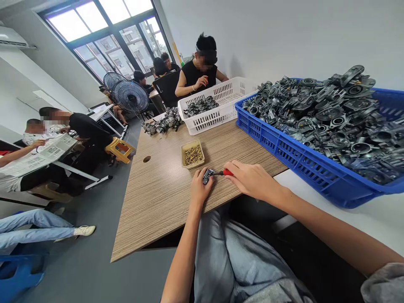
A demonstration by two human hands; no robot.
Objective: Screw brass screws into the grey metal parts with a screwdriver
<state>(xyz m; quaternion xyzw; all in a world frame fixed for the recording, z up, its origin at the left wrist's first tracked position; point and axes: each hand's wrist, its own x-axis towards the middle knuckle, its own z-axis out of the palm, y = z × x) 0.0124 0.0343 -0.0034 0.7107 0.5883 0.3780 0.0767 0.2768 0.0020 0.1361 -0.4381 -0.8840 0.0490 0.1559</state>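
My left hand is closed around a small grey metal part and holds it against the wooden table. My right hand grips a red-handled screwdriver whose tip points left into that part. A small beige tray of brass screws sits just beyond my hands. My knees in jeans are below the table edge.
A blue crate heaped with grey metal castings stands at my right. A white basket with more castings and a loose pile of parts lie farther back. A person in black sits across the table; others sit at left near a fan.
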